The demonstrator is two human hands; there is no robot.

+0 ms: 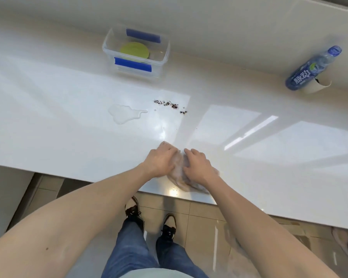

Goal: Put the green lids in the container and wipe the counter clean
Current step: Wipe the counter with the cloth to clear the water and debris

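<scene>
A clear plastic container with blue clips stands at the back of the white counter, and green lids lie inside it. A puddle of water and a trail of dark crumbs sit on the counter in front of the container. Near the counter's front edge lies a pale crumpled cloth. My left hand and my right hand are both on the cloth, side by side, with fingers curled into it.
A blue drink bottle lies at the back right beside a paper cup. The counter's front edge runs just below my hands. My legs and shoes stand on the tiled floor below.
</scene>
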